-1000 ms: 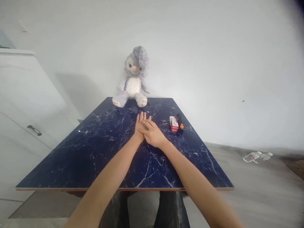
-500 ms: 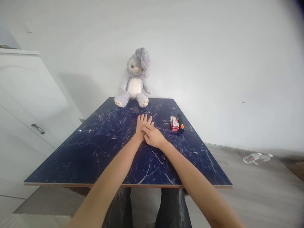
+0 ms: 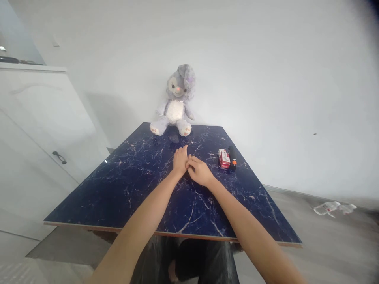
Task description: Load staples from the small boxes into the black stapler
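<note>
Both hands meet over the middle of a dark blue marbled table [image 3: 130,197]. My left hand [image 3: 179,159] is back up with its fingers pointing forward; they look close together and partly bent, and I see no object in them. My right hand [image 3: 200,172] is closed, its bent fingers against the thumb side of my left hand. Whether anything small lies between the two hands is hidden. Beyond them, a grey plush rabbit [image 3: 175,110] with a white belly sits at the far edge, leaning on the wall.
Right of my hands stand a red and white box [image 3: 224,158] and, beside it, a black cylindrical object [image 3: 232,157] with an orange spot. A white cabinet [image 3: 35,126] flanks the table on the left. Clear plastic bottles [image 3: 334,208] lie on the floor at right.
My right hand has slid off the back of my left hand to its thumb side. The left fingers, spread before, are closer together. The whole view has shifted slightly.
</note>
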The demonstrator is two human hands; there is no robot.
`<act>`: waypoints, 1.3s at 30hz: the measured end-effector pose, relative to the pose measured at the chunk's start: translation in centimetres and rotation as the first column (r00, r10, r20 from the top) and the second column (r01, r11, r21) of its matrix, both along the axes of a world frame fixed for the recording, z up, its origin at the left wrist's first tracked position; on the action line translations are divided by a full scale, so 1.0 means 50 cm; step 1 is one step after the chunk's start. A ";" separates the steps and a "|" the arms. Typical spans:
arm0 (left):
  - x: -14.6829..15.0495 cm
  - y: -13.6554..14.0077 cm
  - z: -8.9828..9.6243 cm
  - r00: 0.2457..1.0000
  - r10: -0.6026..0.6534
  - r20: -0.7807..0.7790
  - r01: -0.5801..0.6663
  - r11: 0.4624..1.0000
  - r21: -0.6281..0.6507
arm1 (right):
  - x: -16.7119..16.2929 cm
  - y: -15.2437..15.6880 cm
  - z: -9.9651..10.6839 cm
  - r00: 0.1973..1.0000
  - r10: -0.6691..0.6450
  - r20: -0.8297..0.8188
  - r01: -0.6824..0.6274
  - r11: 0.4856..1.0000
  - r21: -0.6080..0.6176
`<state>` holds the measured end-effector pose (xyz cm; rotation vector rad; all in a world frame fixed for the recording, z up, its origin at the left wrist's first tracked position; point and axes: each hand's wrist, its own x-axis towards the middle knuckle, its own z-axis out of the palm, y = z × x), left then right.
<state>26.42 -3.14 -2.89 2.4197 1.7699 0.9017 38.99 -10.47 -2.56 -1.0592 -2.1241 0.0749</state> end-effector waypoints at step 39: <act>0.006 0.001 -0.030 0.996 -0.044 -0.080 0.044 0.999 -0.006 | 0.134 0.041 0.003 0.674 -0.709 -0.206 0.739 0.648 0.185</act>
